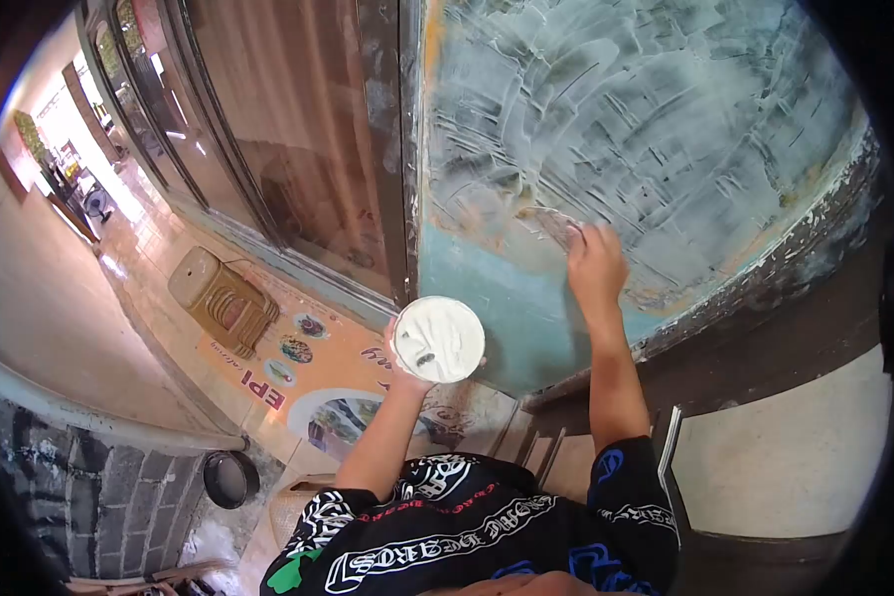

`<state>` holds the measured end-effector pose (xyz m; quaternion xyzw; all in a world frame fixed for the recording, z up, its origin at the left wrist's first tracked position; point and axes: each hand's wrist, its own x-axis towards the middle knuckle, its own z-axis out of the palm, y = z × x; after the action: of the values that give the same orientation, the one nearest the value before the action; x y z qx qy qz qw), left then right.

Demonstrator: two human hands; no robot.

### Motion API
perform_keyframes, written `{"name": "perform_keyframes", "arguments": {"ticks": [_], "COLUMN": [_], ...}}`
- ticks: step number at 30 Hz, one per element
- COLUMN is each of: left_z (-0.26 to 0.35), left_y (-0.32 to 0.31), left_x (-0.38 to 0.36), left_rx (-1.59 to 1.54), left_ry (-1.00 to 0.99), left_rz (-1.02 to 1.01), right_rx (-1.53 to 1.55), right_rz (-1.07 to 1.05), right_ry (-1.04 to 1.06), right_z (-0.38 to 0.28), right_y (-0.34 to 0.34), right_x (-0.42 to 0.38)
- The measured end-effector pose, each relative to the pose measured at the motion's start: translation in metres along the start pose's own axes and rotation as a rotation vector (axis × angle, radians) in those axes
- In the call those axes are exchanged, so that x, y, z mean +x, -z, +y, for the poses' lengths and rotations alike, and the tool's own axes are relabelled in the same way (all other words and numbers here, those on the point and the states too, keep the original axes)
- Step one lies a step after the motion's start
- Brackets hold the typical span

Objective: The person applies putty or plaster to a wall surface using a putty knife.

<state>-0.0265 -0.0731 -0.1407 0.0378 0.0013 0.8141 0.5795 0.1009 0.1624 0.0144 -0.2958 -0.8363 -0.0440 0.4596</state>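
Observation:
My left hand (405,375) is closed around a round tub (452,338) and holds it up in front of the corner. White putty fills the tub, with a dark mark on its smeared surface. My right hand (598,263) grips a putty knife (554,224), whose blade lies at the wall (646,119). Grey-white putty in crossing strokes covers the upper part of this wall. Below the blade, the wall shows bare blue-green paint.
A dark-framed window with a curtain (298,129) stands left of the wall. Stacked plastic stools (223,298) rest on a printed banner (298,382) on the floor. A dark bucket (230,479) sits beside a grey block wall (119,487) at lower left.

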Motion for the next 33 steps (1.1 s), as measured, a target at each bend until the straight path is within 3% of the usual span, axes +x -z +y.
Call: {"name": "perform_keyframes", "arguments": {"ticks": [3,5,8,12,15,19,21,23,27,29,31,33], "left_z": [0.006,0.006,0.007,0.002,0.001,-0.005,-0.008,-0.008,-0.011,-0.012,-0.011,-0.008], "left_y": [0.045,0.038,0.028,-0.005,-0.005,-0.002,-0.002,0.006,0.007,-0.005,-0.006,0.0], "left_x": [0.004,0.001,0.002,-0.001,-0.001,0.002,0.0,0.001,0.001,-0.001,-0.002,-0.004], "left_rx": [0.089,0.075,0.054,0.065,-0.012,0.007,-0.006,0.019,0.054,0.003,-0.006,0.015], "left_ry": [-0.117,-0.124,-0.165,-0.138,-0.158,-0.155,-0.148,-0.158,-0.142,-0.117,-0.11,-0.119], "left_rz": [0.122,0.105,0.129,-0.009,0.056,-0.007,0.0,0.01,-0.04,-0.094,-0.096,-0.072], "right_rx": [0.053,0.105,0.024,0.069,0.126,0.013,0.033,0.047,0.144,0.142,0.127,0.086], "right_rz": [-0.072,-0.024,-0.014,0.03,-0.05,-0.212,-0.124,0.022,-0.064,-0.035,-0.158,-0.079], "right_ry": [0.014,0.042,0.249,0.106,0.066,0.213,0.231,0.12,0.105,0.211,0.244,0.214], "right_z": [0.002,0.003,0.004,0.016,0.016,0.012,0.02,0.02,0.009,0.01,0.004,0.016], "right_y": [0.008,-0.015,-0.026,0.007,0.005,-0.03,-0.028,-0.001,0.007,-0.027,-0.04,-0.039], "right_x": [-0.018,-0.034,-0.028,-0.002,-0.016,-0.026,-0.015,0.001,-0.016,-0.034,-0.034,-0.019]}}
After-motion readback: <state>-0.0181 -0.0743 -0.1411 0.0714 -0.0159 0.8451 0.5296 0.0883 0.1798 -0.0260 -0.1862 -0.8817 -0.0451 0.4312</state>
